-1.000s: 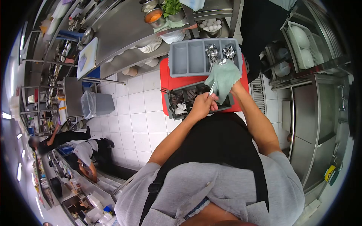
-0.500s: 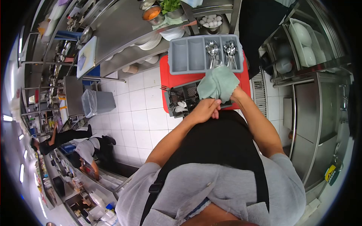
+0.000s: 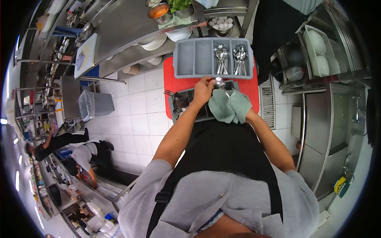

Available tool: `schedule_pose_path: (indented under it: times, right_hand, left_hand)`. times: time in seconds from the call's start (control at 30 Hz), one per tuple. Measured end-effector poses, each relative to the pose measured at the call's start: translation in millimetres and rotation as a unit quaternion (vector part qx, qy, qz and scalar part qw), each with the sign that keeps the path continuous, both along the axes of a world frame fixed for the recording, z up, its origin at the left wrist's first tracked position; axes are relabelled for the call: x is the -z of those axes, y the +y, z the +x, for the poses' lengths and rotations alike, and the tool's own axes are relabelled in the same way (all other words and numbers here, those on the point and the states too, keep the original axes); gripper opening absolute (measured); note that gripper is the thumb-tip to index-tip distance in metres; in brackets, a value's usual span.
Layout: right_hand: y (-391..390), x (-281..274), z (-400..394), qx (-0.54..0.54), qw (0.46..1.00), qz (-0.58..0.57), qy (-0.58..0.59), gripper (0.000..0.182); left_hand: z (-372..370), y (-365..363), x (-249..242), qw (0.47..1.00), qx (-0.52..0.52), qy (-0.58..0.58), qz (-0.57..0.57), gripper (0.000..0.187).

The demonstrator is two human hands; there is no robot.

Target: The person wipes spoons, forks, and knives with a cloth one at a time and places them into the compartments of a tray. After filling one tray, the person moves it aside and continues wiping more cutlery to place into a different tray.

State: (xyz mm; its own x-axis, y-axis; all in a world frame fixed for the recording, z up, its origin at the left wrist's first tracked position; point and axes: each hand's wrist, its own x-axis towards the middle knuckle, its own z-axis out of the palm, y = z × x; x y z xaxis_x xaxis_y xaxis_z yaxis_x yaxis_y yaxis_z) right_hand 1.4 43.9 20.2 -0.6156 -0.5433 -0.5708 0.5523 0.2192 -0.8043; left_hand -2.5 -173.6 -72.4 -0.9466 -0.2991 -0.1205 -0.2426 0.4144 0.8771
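A spoon (image 3: pixel 219 82) is held up over the dark cutlery bin, its bowl tilted away from me. At the edge of that bowl, my left hand (image 3: pixel 203 92) pinches it with thumb and fingers. My right hand (image 3: pixel 250 115) is closed on a green cloth (image 3: pixel 228 106), which covers most of its fingers and wraps the spoon's handle. Under both hands, the dark bin (image 3: pixel 203 116) holds forks (image 3: pixel 170 93) and other cutlery, partly hidden by my left arm. Beyond it stands a grey divided tray (image 3: pixel 185 76) with spoons (image 3: pixel 240 59) in its two right compartments.
Both containers rest on a red surface (image 3: pixel 168 79). Behind are a steel counter (image 3: pixel 119 35) with stacked plates (image 3: pixel 154 42) below and a bowl of eggs (image 3: pixel 221 24). A lined bin (image 3: pixel 97 106) stands left. One person in dark clothes (image 3: pixel 274 35) stands at back right; others work at left.
My left hand has moved from the cloth's near side up to the spoon's bowl. The cloth has come lower and opened out, showing more of the spoon.
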Motion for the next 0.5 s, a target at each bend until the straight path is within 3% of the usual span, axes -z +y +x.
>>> schedule_pose_path:
  times: [0.1,0.2,0.3,0.4,0.43,0.5]
  right_hand:
    - [9.7,109.8,-20.5,0.204,0.964,-0.084,-0.151,0.022]
    - [24.8,173.3,-62.4,0.193,0.98,-0.035,0.041,0.025]
    - [22.4,217.3,-117.7,0.245,0.966,-0.073,0.037,0.025]
    - [34.2,232.2,-142.4,0.088,0.996,-0.027,-0.01,0.025]
    - [34.9,225.9,-135.2,0.063,0.993,-0.051,-0.084,0.026]
    - [28.2,194.4,-109.5,0.057,0.997,-0.029,-0.047,0.02]
  left_hand:
    - [13.1,10.7,13.2,0.998,0.046,-0.044,-0.009,0.049]
    - [43.1,12.6,20.5,0.99,0.11,-0.088,0.0,0.045]
    - [85.3,11.8,32.0,0.983,0.122,-0.129,0.053,0.042]
    - [117.2,0.2,30.1,0.982,0.077,-0.155,0.08,0.043]
    - [125.4,-2.7,26.9,0.981,0.048,-0.163,0.095,0.044]
    - [137.3,-12.4,37.5,0.982,-0.006,-0.162,0.097,0.045]
